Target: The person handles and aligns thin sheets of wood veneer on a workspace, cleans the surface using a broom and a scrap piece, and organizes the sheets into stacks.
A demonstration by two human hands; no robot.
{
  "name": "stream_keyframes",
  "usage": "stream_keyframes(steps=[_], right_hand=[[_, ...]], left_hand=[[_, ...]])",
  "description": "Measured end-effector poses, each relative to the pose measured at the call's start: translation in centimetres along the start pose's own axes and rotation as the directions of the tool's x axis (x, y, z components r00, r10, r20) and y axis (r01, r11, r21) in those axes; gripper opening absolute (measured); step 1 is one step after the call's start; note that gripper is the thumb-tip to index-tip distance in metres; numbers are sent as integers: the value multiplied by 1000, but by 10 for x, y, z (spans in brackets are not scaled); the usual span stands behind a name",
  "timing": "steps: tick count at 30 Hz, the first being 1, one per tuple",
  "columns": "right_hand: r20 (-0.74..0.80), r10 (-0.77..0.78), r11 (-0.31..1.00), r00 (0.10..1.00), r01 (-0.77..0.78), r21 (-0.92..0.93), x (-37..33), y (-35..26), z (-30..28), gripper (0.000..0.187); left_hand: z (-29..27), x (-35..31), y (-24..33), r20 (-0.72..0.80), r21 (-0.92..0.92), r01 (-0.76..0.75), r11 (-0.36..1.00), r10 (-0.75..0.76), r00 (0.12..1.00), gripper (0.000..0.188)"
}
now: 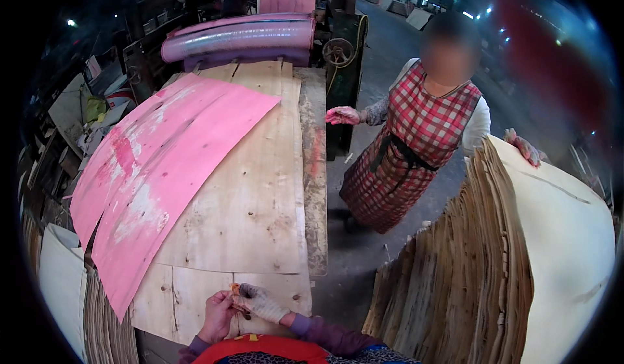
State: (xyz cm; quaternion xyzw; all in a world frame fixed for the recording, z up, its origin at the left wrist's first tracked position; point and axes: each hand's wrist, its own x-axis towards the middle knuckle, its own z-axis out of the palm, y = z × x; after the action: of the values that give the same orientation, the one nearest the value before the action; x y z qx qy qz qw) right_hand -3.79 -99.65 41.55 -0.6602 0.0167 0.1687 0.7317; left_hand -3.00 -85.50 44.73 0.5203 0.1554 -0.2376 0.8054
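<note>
Close to my body, my two hands meet over the near edge of the pale wood veneer sheets (pixel 240 208). My left hand (pixel 218 313) is bare, with its fingers pinched together. My right hand (pixel 262 304) wears a whitish knitted glove and its curled fingers touch the left fingertips. A small orange-brown bit (pixel 234 288) shows at the fingertips; I cannot make out what it is or which hand holds it. To the left, a pink-coated veneer sheet (pixel 169 162), split along its length and patched with white, lies slanted over the pale sheets.
A pink-stained roller (pixel 240 37) spans the far end, beside a handwheel (pixel 338 52). A co-worker in a checked apron (pixel 416 130) stands to the right, one gloved hand on a tall veneer stack (pixel 455 266). Another stack (pixel 107 318) stands at the lower left.
</note>
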Motion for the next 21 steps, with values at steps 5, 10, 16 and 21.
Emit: stream_keyframes(steps=[5, 10, 16, 21], right_hand=[[-16, -81, 910, 997, 68, -410, -5, -25, -9, 37], [-59, -210, 976, 976, 207, -66, 4, -1, -9, 38], [-67, -221, 853, 973, 159, -497, -3, 10, -27, 29], [-208, -509, 655, 835, 219, -723, -3, 40, -15, 33]], left_hand=[[-9, 4, 1, 54, 99, 3, 995, -8, 999, 9], [-2, 2, 13, 101, -138, 26, 990, -12, 995, 10], [16, -2, 31, 178, -145, 122, 982, -96, 979, 5], [-36, 13, -16, 32, 247, -100, 964, 95, 995, 19]])
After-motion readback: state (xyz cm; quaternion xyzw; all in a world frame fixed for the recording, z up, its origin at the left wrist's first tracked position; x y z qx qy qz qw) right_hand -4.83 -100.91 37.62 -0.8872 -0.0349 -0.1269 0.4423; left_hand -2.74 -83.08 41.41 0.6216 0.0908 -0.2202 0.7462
